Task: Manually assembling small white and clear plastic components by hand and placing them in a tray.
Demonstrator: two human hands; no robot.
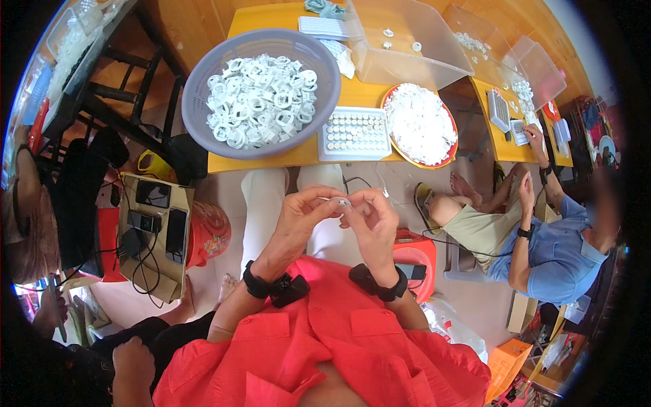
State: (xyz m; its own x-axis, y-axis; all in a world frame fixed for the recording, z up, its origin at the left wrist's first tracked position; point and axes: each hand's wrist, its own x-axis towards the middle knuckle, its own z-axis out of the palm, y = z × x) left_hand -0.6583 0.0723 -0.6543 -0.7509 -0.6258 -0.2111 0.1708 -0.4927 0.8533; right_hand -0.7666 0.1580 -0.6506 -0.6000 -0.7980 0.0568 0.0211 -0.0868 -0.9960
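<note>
Fingertips of the left hand (298,217) and right hand (371,220) meet over the lap, both pinching a small white ring part (341,201) between them. Ahead on the yellow table (271,163) sit a grey basin (196,81) of white rings and a white compartment tray (355,133).

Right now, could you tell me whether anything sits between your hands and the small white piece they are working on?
Nothing visible does. The left hand and right hand already pinch the small white piece between their fingers, above the lap, short of the yellow table.
</note>
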